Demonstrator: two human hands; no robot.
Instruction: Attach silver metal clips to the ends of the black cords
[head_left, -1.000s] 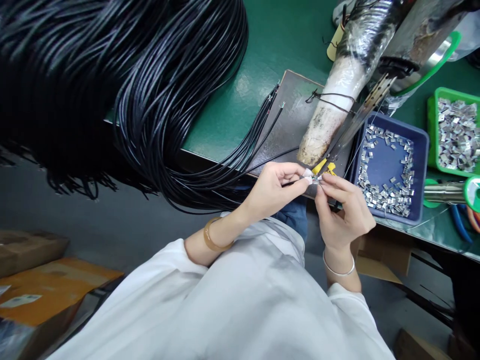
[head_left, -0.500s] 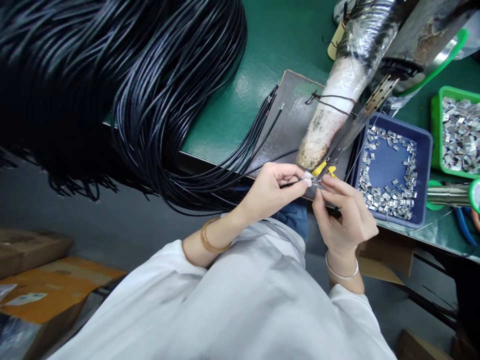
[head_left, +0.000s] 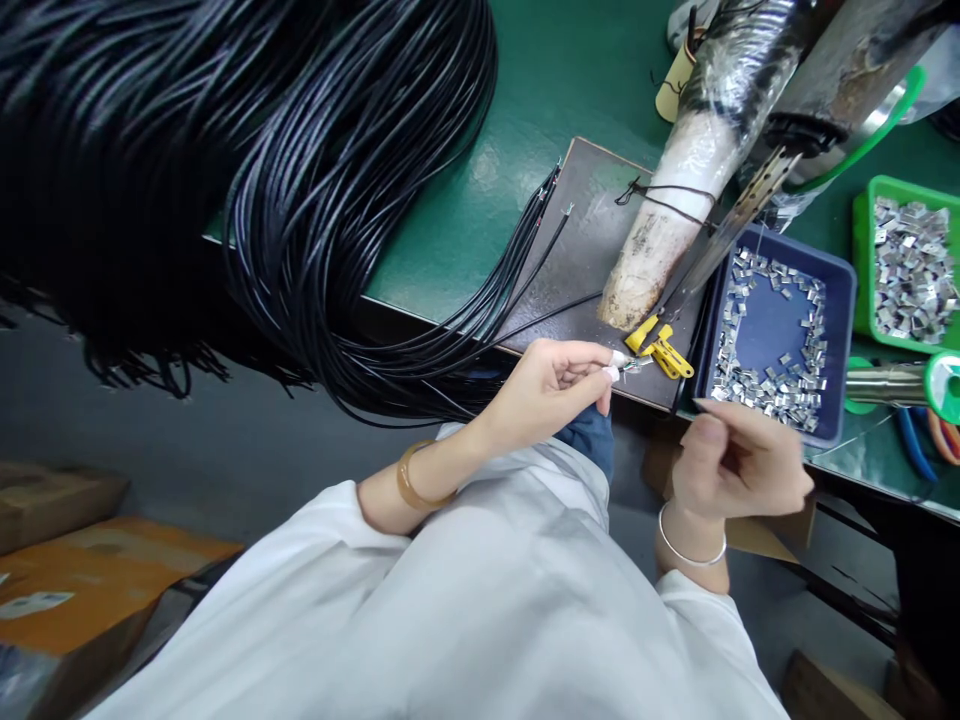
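Note:
Between its thumb and fingers, my left hand (head_left: 551, 390) pinches the end of a black cable; a small metal piece (head_left: 634, 362) and thin wires stick out beyond the fingertips. Just right of that tip lies a yellow clip-like tool (head_left: 661, 348), under the soldering iron's slotted metal shaft (head_left: 731, 225). My right hand (head_left: 739, 460) is closed, beside the front edge of the blue tray (head_left: 844, 350), and blurred; what it holds, if anything, cannot be made out. More stripped cable ends (head_left: 551, 185) rest on the grey board (head_left: 585, 185).
Large bundles of black cable (head_left: 360, 170) cover the left side of the green table (head_left: 570, 70). A wrapped white tube (head_left: 660, 230) slants over the board. A green bin (head_left: 862, 260) of metal parts, a metal-barrelled tool (head_left: 885, 384) and blue-handled pliers (head_left: 913, 445) are at right.
My right hand has moved right and down, away from the cable end and my left hand. The yellow tool shows more fully now. My left hand keeps its pinch, nearly in place.

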